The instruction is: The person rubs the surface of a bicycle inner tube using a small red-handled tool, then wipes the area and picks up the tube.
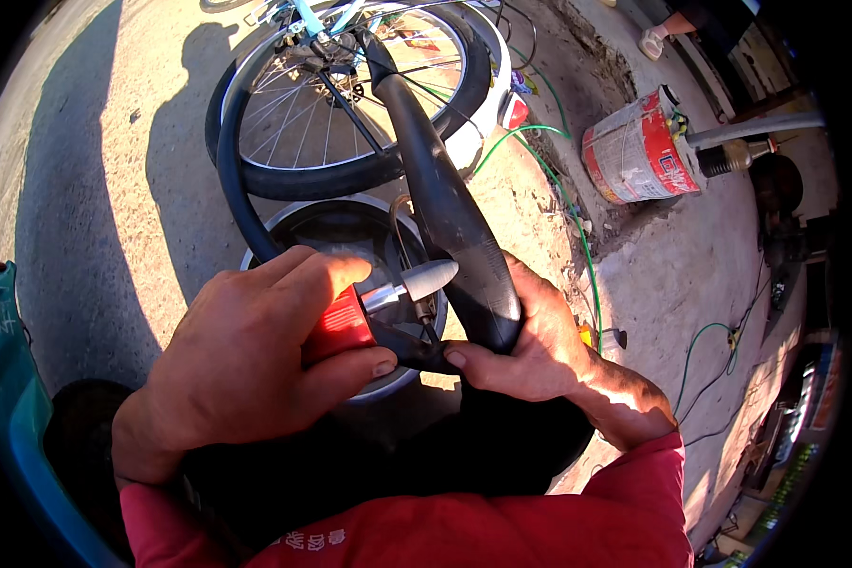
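My left hand is closed round a red tool, whose silver shaft and tapered grey head point right, over the black inner tube. My right hand grips the tube, thumb pressing near a lower fold. The tube runs up to a bicycle wheel with a white tyre edge and spokes, by a light blue frame part. Below the tube is a round metal-rimmed basin or wheel, partly hidden by my hands.
A red and white bucket stands at right beside a grey pipe. Green hose or cord crosses the concrete ground. A turquoise object is at the left edge. Another person's foot shows at upper right.
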The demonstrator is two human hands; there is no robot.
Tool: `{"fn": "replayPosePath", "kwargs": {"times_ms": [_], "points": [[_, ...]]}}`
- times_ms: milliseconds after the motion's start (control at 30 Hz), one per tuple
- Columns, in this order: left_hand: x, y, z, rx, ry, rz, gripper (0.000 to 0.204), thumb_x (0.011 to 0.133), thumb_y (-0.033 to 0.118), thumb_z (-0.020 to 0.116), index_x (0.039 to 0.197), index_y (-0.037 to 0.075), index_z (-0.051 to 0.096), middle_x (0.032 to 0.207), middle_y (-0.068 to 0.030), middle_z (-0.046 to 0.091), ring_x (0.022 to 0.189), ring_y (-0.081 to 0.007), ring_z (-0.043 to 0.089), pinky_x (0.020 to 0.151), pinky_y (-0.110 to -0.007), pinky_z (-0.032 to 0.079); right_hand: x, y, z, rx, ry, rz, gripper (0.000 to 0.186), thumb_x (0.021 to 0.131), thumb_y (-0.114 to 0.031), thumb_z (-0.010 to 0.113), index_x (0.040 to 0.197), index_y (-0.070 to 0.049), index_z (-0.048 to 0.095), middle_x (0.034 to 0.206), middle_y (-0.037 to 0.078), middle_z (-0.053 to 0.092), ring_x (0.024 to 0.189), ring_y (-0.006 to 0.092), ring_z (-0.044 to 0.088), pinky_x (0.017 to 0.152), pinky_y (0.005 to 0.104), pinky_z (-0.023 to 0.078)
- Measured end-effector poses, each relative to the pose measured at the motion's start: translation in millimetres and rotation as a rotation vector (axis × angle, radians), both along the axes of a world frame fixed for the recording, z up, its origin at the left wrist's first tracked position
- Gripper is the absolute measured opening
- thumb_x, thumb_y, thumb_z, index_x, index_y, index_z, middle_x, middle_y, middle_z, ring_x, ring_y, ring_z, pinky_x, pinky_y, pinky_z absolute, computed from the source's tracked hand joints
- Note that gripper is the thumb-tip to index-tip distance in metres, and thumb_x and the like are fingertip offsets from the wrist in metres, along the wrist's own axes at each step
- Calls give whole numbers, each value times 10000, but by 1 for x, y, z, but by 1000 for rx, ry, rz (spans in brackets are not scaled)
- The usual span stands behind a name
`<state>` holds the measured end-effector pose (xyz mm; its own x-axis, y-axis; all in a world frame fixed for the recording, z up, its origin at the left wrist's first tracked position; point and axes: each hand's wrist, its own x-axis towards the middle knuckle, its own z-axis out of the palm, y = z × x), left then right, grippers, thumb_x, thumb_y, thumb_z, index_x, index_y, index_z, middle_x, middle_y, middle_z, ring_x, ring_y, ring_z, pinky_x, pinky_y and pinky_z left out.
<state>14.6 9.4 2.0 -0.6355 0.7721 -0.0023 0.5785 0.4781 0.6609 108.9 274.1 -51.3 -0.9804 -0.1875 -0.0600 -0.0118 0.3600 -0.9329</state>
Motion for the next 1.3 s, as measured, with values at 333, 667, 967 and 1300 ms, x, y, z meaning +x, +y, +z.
{"fn": "replayPosePath", "kwargs": {"times_ms": [333,667,967,1300], "points": [[1,0,-5,51,2,-16,642,761,311,924,1245,0,640,976,-172,707,848,-359,732,729,-406,570,-1,1,-1,-4,3,2,828,785,-80,821,1527,-44,457,1230,127,687,1136,188,651,987,365,522],[3,3,2,1,-39,-99,613,756,288,920,1224,-1,649,959,-169,705,842,-368,732,721,-405,569,-1,1,3,20,-29,0,829,774,-77,824,1522,-39,468,1260,128,679,1158,202,641,1009,377,513],[3,1,0,18,-39,-63,621,754,305,917,1221,-9,656,958,-171,710,826,-353,738,717,-404,572,-2,-3,11,70,-19,3,815,778,-79,825,1511,-24,472,1258,124,681,1176,195,632,1024,376,506],[2,0,-3,53,-43,-55,615,754,303,917,1218,-9,662,949,-174,712,806,-346,741,703,-407,577,-3,-2,4,77,12,22,827,781,-84,824,1524,-40,463,1273,115,680,1176,180,632,1017,365,510]]}}
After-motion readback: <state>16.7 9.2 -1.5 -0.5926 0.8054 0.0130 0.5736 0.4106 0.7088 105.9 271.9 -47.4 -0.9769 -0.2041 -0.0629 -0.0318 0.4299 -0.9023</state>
